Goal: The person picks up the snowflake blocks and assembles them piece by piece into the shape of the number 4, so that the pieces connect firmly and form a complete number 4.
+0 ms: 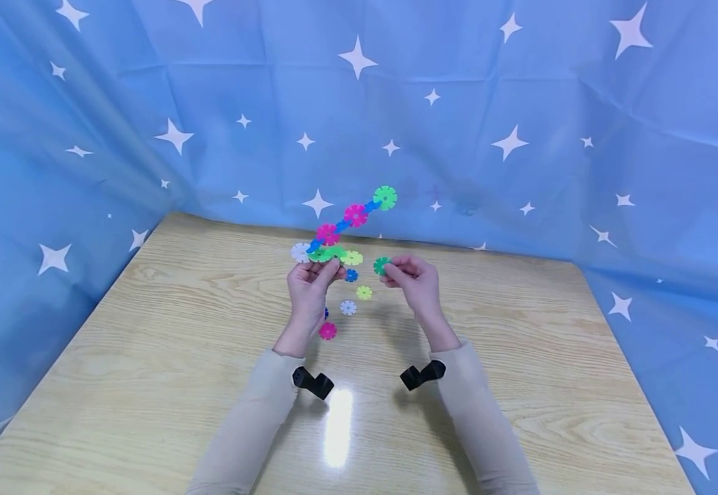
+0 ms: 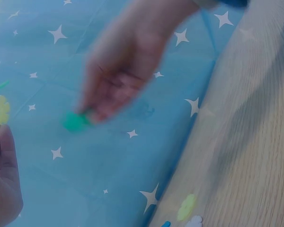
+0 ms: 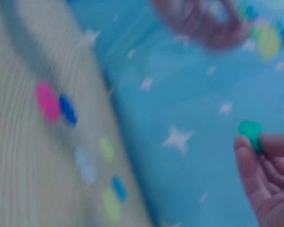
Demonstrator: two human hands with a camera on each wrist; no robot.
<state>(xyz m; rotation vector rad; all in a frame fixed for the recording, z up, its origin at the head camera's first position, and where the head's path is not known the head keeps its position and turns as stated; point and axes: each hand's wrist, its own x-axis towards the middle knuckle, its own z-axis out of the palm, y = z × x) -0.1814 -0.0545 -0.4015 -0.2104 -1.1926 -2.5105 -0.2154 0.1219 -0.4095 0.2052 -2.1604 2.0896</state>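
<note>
My left hand [image 1: 311,292] grips a joined structure of notched plastic snowflake discs [image 1: 355,216] above the table. A line of pink and blue discs slants up to a light green disc [image 1: 385,198] at its far end. Low down, by the fingers, sit a white disc [image 1: 300,252], green ones and a yellow-green disc [image 1: 353,258]. To the right, my right hand [image 1: 417,282] pinches a single green disc [image 1: 382,266] between thumb and fingers, apart from the structure. Both wrist views are blurred; the right one shows this green disc [image 3: 251,132] at the fingertips.
Loose discs lie on the wooden table [image 1: 489,385] below the hands: a pink disc [image 1: 328,331], a white disc [image 1: 348,307], a yellow disc [image 1: 364,293], a blue disc [image 1: 351,275] and a dark blue one partly hidden. A blue star-patterned curtain [image 1: 458,151] hangs behind the table.
</note>
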